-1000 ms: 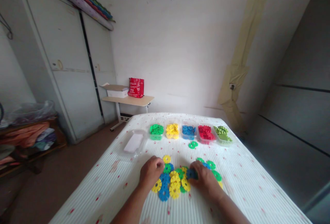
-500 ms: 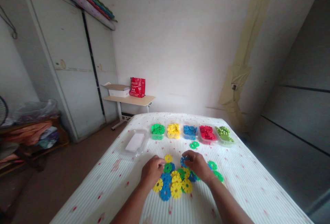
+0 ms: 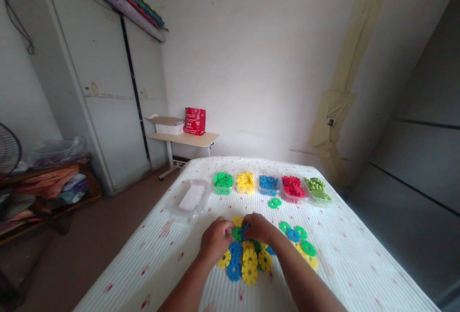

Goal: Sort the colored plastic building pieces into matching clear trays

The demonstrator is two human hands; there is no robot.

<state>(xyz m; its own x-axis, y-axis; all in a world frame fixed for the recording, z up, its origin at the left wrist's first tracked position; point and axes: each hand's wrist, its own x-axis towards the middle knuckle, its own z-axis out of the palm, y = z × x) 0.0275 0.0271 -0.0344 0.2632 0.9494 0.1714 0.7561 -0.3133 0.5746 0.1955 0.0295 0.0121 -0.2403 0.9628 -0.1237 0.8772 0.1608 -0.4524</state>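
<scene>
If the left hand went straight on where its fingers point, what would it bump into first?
Probably the green disc, right in front of the left hand. Depth is unclear, so it might be touching that disc or just above it.

Single view, worn at head height above the near side of the cloth-covered table (image 3: 154, 259), facing forward and angled down. The left hand (image 3: 217, 239) and right hand (image 3: 259, 229) sit close, below frame centre; the forearms (image 3: 189, 276) enter from the lower edge. The wide field extends to the far wall (image 3: 251, 72), taking in a sliding-door cabinet (image 3: 104, 63) on the left.
</scene>
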